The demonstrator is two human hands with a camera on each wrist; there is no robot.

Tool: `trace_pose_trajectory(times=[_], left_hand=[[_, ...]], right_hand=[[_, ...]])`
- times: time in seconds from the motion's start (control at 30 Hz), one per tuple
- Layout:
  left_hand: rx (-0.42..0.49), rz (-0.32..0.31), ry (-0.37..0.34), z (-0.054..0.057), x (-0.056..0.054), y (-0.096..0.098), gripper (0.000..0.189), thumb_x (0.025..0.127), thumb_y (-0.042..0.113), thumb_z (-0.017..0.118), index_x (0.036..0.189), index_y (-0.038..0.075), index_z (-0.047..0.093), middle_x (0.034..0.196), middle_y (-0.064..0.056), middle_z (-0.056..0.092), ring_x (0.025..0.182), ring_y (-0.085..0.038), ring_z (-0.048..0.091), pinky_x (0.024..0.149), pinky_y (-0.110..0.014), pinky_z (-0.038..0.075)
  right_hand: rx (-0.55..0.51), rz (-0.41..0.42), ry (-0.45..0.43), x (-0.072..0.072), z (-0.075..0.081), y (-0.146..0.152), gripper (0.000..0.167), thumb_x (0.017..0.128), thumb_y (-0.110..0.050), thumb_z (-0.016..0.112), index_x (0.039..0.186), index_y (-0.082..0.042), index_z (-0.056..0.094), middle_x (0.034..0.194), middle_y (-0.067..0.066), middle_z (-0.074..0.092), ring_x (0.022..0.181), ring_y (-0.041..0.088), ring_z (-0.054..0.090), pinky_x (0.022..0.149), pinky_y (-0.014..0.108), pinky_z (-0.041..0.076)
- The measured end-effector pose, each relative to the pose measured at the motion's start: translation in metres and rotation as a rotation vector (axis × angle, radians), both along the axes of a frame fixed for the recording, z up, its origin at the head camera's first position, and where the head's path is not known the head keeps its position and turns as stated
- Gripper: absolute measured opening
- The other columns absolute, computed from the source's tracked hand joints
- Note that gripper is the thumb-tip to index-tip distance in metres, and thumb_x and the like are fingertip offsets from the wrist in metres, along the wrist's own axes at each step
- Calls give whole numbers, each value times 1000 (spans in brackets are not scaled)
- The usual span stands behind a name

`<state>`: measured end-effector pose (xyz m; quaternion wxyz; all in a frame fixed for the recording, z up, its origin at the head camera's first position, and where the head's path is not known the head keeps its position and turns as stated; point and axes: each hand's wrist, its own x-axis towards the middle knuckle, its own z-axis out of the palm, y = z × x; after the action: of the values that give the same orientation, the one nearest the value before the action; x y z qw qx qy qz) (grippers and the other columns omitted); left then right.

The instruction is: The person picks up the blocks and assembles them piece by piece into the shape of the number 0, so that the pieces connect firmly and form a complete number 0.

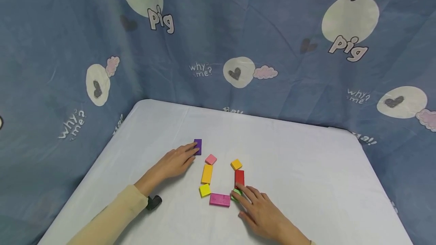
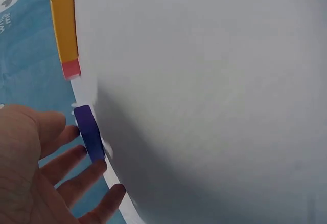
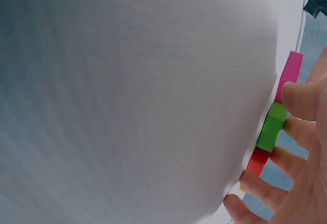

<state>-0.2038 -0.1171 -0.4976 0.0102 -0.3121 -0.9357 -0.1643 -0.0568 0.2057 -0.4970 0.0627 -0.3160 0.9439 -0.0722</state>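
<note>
In the head view my left hand (image 1: 175,162) reaches to a purple block (image 1: 199,144), fingertips touching it. The left wrist view shows those fingers extended along the purple block (image 2: 90,132), not wrapped round it. My right hand (image 1: 262,214) lies over a green cube (image 1: 235,196), partly hidden by its fingers, beside a red block (image 1: 240,177). In the right wrist view its fingers are spread along the green cube (image 3: 272,127) and the red block (image 3: 259,158), with the thumb by the magenta block (image 3: 291,73).
Between the hands, a magenta block (image 1: 220,200), a yellow cube (image 1: 204,190), an orange block (image 1: 207,174), a pink cube (image 1: 210,159) and an orange cube (image 1: 236,164) form a U-like outline on the white table (image 1: 306,162). A blue patterned cloth (image 1: 289,97) hangs behind.
</note>
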Motion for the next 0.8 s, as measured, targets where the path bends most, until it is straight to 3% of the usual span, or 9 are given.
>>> trace_pose_trajectory(times=[0.2,0.43,0.6,0.67,0.8], left_hand=[[0,-14,-29,-1,-8,4,40,100,19,55,137,6,56,146,-16,46,130,-33,48,99,-54,42],[38,-12,-67,-2,-19,9,35,100,16,56,133,5,60,143,-11,50,130,-28,48,105,-45,38],[87,-7,-25,1,-23,11,28,98,13,60,124,4,65,137,-13,54,124,-29,54,102,-45,42],[104,26,18,2,-24,13,26,96,13,62,120,5,67,128,-12,58,114,-27,59,95,-42,48],[160,156,38,5,-27,17,27,93,19,67,116,4,69,107,-9,61,92,-21,63,80,-38,54]], right_hand=[[12,-2,-7,-1,0,1,58,101,-42,49,154,-30,29,159,-1,22,133,26,37,97,50,44],[14,-7,-20,-1,0,1,59,101,-43,49,154,-31,28,159,-2,22,134,26,37,98,50,43],[11,-12,-43,-2,0,1,59,100,-44,49,154,-32,27,160,-2,21,134,27,37,98,51,42],[9,-11,-46,-2,0,1,59,100,-44,49,155,-32,27,160,-2,21,134,27,37,98,51,42],[7,-8,-40,-2,0,1,59,101,-43,49,155,-32,27,160,-2,20,134,27,36,98,51,42]])
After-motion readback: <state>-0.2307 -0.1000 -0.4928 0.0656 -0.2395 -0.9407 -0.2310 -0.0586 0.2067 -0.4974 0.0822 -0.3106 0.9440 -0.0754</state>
